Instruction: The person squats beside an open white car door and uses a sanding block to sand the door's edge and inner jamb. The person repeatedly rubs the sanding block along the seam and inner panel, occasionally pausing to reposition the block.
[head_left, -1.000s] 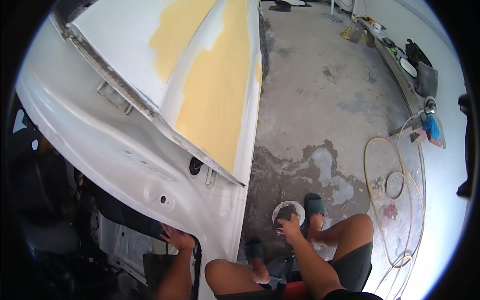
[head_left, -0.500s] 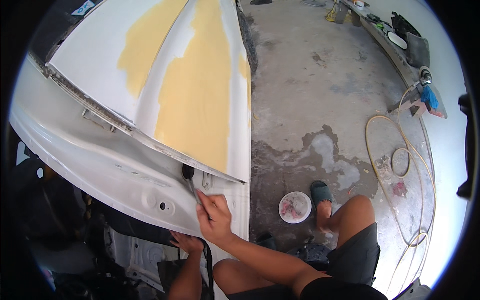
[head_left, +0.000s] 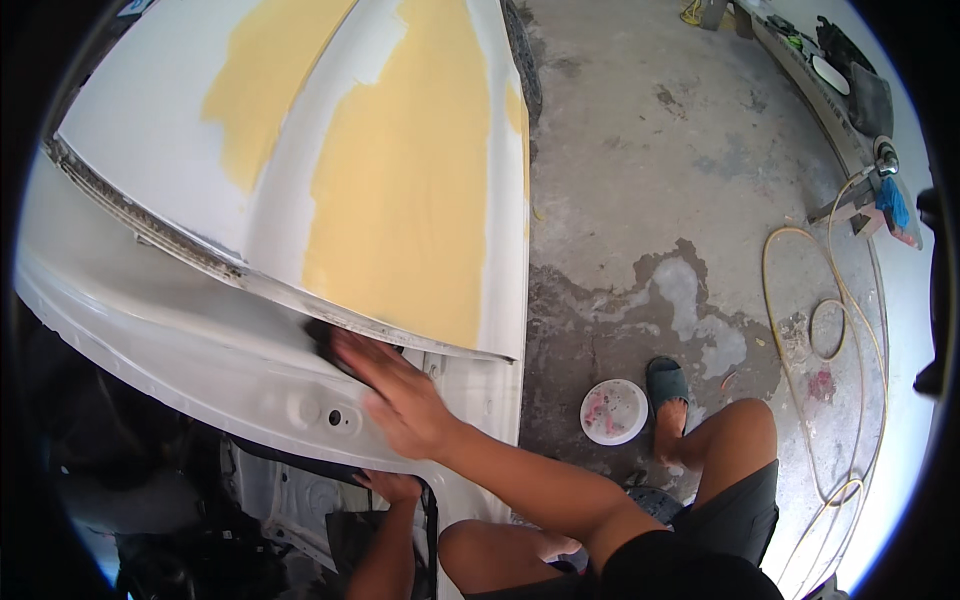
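Note:
My right hand (head_left: 405,400) holds a dark pad (head_left: 327,342) against the white inner body channel (head_left: 150,300), just below a grimy edge strip, and is blurred by motion. Above that strip lies a white panel (head_left: 260,210) with large yellow patches (head_left: 395,220). My left hand (head_left: 393,482) rests at the lower edge of the opening, fingers apart and partly hidden. The dark interior (head_left: 140,450) shows below it. Beside my sandaled right foot (head_left: 668,390), a white bowl (head_left: 612,410) with murky pink-flecked contents stands on the concrete floor.
A coiled yellow hose (head_left: 770,300) runs over the wet, stained floor (head_left: 650,160) at right. A bench (head_left: 800,70) along the white wall holds dark items, a metal tool (head_left: 885,155) and a blue cloth (head_left: 893,200). A dark tyre (head_left: 525,50) shows beside the panel.
My right hand has moved from the bowl up and left onto the channel with the dark pad. The view has shifted, and my left hand stays at the opening's edge.

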